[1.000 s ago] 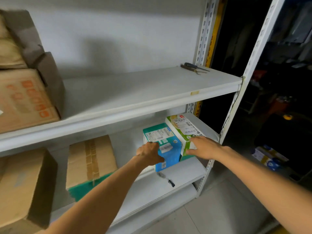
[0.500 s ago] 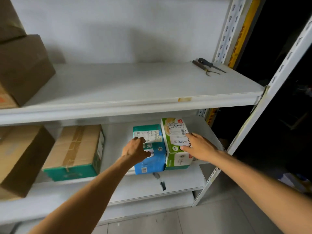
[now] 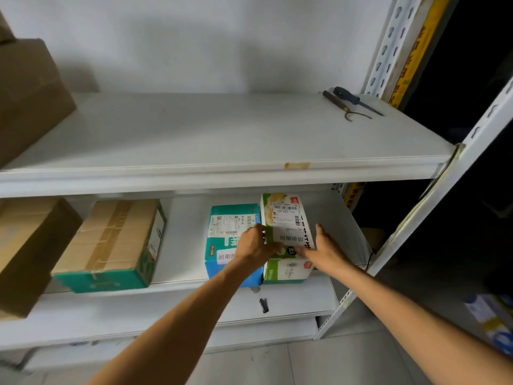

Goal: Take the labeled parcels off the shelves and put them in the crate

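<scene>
**Green-and-white parcel (image 3: 286, 232) held between both grips on the lower shelf (image 3: 183, 245)**

The green-and-white parcel is seen standing at the right end of the lower shelf, with a white barcode label (image 3: 286, 212) on its top face. The left grip (image 3: 254, 245) is closed on the parcel's left edge, its fingers curled into the seam where the blue parcel (image 3: 222, 245) stands touching it. The right grip (image 3: 323, 250) is laid flat against the parcel's right side: its fingers are kept straight and its thumb is spread across the top near the front edge. The blue parcel bears a label of its own and is held by neither grip.

Further left on the same shelf, well apart from the pair, a taped brown carton with a green base (image 3: 111, 245) is found, and beside it a plain brown carton (image 3: 27, 251). A small dark object (image 3: 263, 305) lies on the ledge below the parcels. On the upper shelf (image 3: 194, 134), two hand tools (image 3: 352, 102) are placed near the right rear corner, and another brown carton (image 3: 25, 93) sits at the far left.
</scene>
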`<state>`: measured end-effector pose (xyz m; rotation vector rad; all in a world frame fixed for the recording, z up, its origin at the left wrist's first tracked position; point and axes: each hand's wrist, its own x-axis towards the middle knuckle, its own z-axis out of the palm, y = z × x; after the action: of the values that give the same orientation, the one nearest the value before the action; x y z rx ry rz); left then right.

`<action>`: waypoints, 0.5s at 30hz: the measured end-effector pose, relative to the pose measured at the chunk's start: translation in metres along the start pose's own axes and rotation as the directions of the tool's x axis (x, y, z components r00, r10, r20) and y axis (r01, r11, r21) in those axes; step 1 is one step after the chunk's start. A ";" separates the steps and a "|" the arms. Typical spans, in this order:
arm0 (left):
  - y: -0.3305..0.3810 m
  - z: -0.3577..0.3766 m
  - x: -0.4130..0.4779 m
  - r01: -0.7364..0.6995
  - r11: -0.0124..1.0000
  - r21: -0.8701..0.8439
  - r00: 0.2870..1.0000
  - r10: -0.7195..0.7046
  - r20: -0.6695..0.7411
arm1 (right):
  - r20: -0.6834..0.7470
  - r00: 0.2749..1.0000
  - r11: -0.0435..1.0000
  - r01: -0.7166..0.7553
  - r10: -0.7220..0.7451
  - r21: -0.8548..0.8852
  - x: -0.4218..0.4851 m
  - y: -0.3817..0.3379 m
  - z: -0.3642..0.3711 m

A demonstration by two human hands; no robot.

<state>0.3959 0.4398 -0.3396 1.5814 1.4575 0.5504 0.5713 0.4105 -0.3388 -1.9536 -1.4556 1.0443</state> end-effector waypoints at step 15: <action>0.008 0.008 -0.007 0.010 0.829 -0.558 0.999 -0.029 -0.026 | -0.006 1.000 0.881 0.003 0.000 0.474 -0.012 0.017 -0.001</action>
<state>0.4051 0.4317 -0.3355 1.0893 1.1840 0.9030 0.5805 0.3939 -0.3475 -1.5967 -1.0641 1.2537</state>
